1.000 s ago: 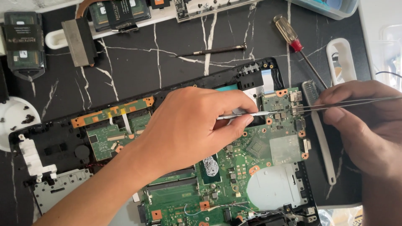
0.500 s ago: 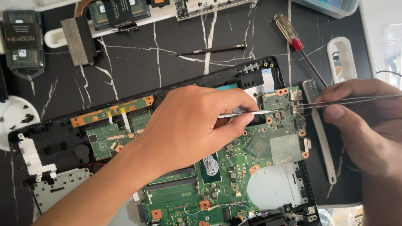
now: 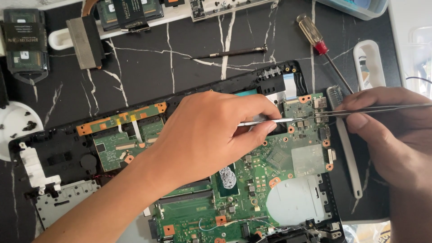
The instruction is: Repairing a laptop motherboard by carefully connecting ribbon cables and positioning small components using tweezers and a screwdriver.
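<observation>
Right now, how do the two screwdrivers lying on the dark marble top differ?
The yellow-handled screwdriver has a thick clear-yellow handle with a red collar; the black screwdriver is slim and dark throughout. The yellow-handled one lies diagonally near the right hand; the black one lies nearly level, above the laptop. Both lie untouched.

Motherboard (image 3: pixel 252 180) sits in laptop base (image 3: pixel 58 153) at centre; screwdriver (image 3: pixel 321 51) at 1 o'clock, thin driver (image 3: pixel 229 52) at 12, memory modules (image 3: pixel 24 42) at 10, small dish (image 3: pixel 13 128) at 9.
</observation>
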